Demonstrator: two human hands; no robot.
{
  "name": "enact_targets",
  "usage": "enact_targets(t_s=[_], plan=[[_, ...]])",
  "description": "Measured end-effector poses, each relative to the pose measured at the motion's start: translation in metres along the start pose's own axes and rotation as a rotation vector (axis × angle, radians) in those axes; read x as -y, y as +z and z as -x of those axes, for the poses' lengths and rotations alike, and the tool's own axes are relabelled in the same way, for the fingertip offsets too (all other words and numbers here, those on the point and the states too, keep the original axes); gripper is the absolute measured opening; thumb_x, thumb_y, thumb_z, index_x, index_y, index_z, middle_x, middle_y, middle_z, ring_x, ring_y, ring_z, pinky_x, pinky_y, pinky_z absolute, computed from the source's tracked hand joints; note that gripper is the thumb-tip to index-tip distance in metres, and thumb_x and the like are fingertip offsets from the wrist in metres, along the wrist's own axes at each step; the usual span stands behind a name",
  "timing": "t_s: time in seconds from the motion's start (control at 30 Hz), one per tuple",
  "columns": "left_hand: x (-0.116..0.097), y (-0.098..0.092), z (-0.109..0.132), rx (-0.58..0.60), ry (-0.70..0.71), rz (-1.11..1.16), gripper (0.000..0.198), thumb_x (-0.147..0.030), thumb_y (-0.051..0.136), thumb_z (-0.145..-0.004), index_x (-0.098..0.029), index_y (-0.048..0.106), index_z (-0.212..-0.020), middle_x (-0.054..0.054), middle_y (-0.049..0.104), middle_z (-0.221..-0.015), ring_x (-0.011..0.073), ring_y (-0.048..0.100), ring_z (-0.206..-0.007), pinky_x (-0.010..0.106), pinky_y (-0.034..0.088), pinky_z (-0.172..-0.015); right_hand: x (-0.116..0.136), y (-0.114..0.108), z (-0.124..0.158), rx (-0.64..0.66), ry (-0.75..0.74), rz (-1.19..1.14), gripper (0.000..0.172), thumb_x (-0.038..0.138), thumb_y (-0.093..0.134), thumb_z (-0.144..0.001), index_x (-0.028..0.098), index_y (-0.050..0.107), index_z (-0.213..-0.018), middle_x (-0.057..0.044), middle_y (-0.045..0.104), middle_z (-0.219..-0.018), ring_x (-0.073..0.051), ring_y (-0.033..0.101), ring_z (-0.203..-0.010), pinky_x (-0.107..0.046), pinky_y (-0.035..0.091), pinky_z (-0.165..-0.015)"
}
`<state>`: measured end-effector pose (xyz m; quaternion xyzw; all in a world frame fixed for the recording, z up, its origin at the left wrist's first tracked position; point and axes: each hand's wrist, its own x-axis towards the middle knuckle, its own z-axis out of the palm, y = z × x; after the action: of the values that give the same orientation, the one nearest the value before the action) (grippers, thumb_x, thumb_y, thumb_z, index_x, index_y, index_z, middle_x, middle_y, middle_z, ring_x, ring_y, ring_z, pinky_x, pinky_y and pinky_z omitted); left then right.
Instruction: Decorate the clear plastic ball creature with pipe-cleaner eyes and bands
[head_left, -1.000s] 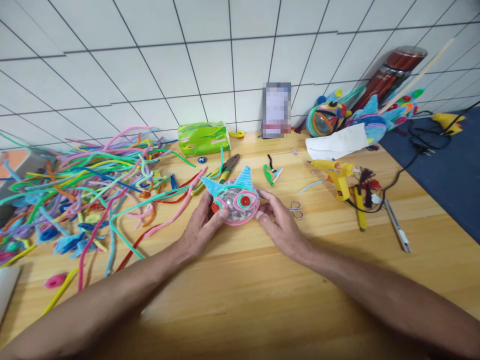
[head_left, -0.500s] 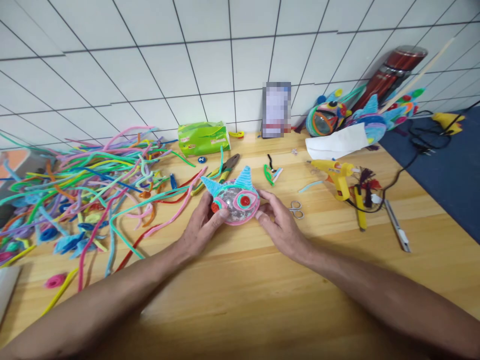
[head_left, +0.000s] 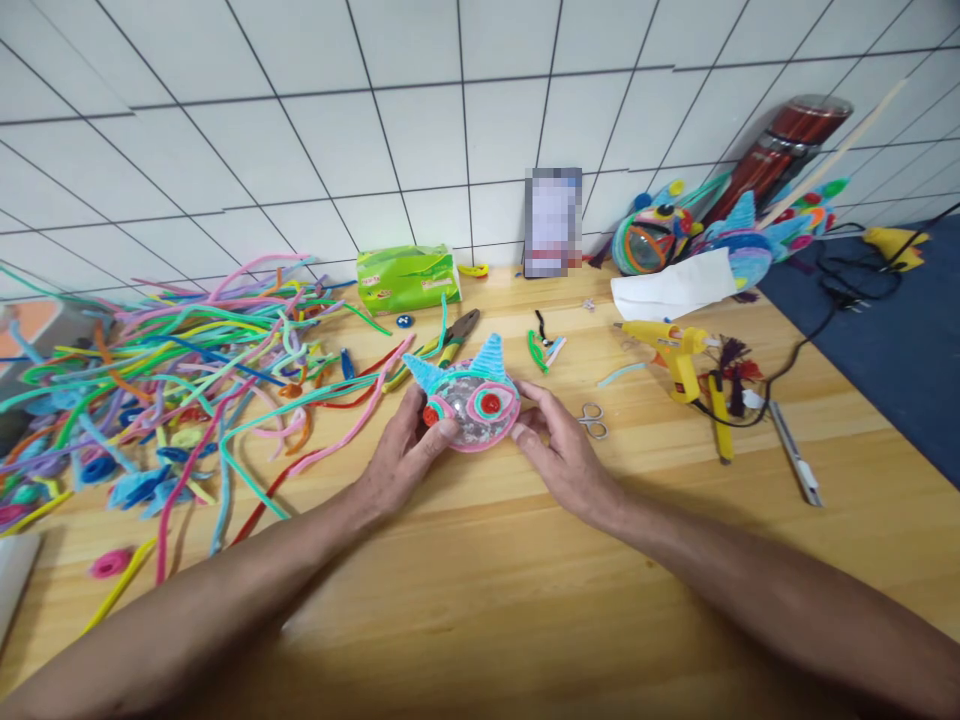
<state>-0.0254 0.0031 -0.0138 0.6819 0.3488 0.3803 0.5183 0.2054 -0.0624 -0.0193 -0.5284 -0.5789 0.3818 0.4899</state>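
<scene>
Between my two hands sits a pipe-cleaner animal head [head_left: 472,415] with a clear, shiny body, pink and teal rings, red button-like eyes and two blue pointed ears. My left hand [head_left: 409,445] is closed on its left side, thumb on the front near one eye. On the opposite side my right hand [head_left: 559,440] grips the edge, thumb below and fingers behind. Pliers [head_left: 457,338] with dark jaws lie just behind the head. Small scissors [head_left: 592,420] rest to the right of my right hand.
Loose pipe cleaners [head_left: 187,370] heap at the left. A green tissue pack [head_left: 405,280] and a phone [head_left: 553,222] stand by the tiled wall. A yellow glue gun [head_left: 671,350], a utility knife [head_left: 795,455], a paper sheet [head_left: 675,285] and a red thermos [head_left: 787,150] are at right.
</scene>
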Motion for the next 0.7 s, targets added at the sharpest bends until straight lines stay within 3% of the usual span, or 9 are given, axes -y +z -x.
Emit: enact_targets(t_s=[0.7], plan=[[0.0028,-0.0010,0.0012,0.001,0.012,-0.003,0.057,-0.052,0.066,-0.105,-0.022,0.054,-0.153,0.013,0.059,-0.161,0.0328,0.058,-0.146,0.048,0.048,-0.125,-0.0011,0.0001,-0.0002,0.010,-0.026,0.005,0.052,0.029,0.060,-0.103,0.026,0.056,-0.154,-0.010,0.072,-0.141,-0.021,0.072,-0.101,-0.040,0.062,-0.094]])
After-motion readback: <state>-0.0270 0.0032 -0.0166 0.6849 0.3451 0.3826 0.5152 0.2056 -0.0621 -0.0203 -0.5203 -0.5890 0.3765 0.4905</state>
